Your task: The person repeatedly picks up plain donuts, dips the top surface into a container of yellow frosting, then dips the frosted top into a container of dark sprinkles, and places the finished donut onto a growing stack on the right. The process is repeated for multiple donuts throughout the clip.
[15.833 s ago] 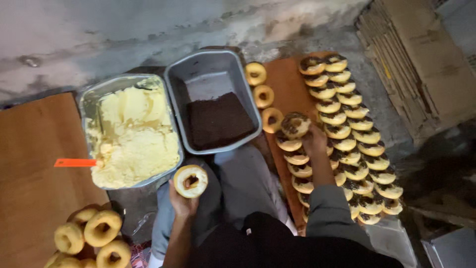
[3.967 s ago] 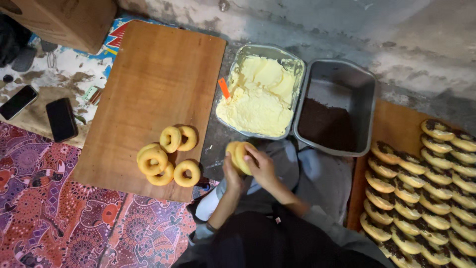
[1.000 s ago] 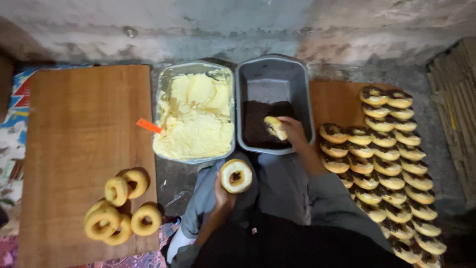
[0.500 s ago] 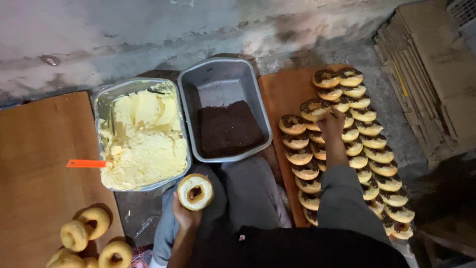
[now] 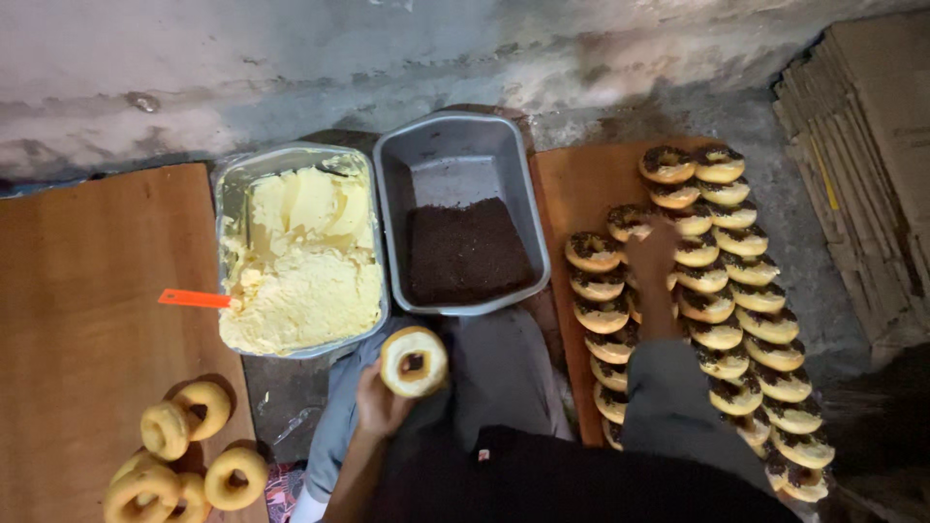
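One head camera is looking steeply down from above the seated person, facing the wall [image 5: 387, 58], taking in both boards, left [image 5: 87, 320] and right [image 5: 572, 184], and the trays [image 5: 455, 145] at fairly close range.

Your right hand [image 5: 651, 254] is blurred over the topped doughnut rows [image 5: 736, 291], so you can't tell whether its fingers grip one. Your forearm hides several doughnuts in the middle row. The plain doughnuts [image 5: 184, 455] run off the bottom edge (count unclear). The orange handle [image 5: 194, 298] vanishes into the cream, tool end buried. Cardboard stack [image 5: 862, 165] is cut by the right edge.
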